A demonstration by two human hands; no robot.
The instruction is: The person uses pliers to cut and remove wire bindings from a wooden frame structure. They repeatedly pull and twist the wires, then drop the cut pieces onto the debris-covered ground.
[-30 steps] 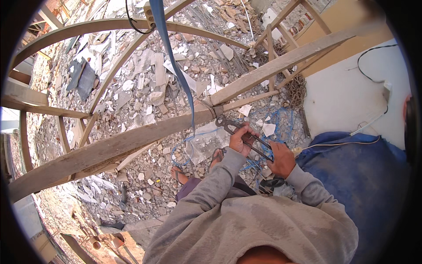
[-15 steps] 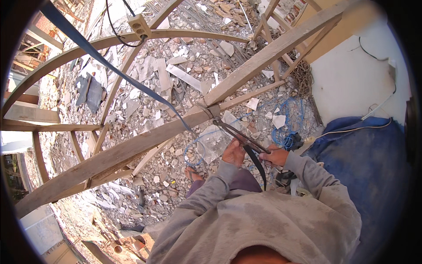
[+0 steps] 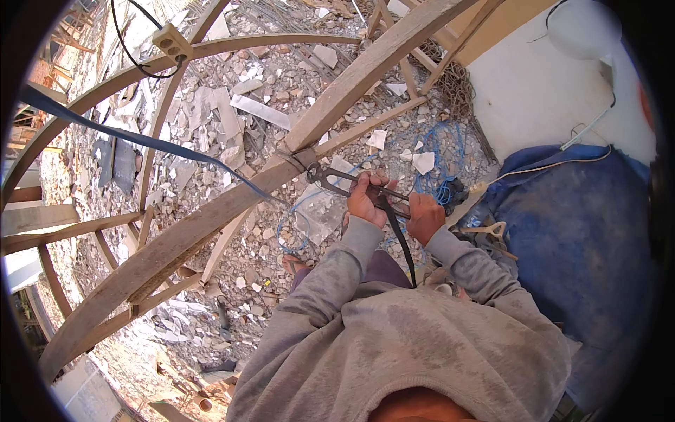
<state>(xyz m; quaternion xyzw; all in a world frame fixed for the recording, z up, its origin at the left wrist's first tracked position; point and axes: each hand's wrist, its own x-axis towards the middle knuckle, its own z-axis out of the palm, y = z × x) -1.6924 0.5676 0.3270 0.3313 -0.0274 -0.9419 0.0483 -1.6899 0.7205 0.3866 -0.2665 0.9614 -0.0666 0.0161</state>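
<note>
My left hand is closed around the handles of long dark metal pincers, near their middle. Lower down, toward the handle ends, my right hand grips the same tool. The pincers' rounded head meets a wire tie wrapped around the joint of two wooden beams; whether the jaws bite the wire I cannot tell. A black strap hangs down between my hands toward my clothing.
A blue strap runs from the upper left to the beam. Beyond stand curved timber frames with a socket block. Broken rubble covers the ground. Blue cord lies to the right, near a dark blue tarp and a pale wall.
The view has shifted, so the scene sits further left. The pincers' handles now look wider apart, and my right hand has turned, its back showing more.
</note>
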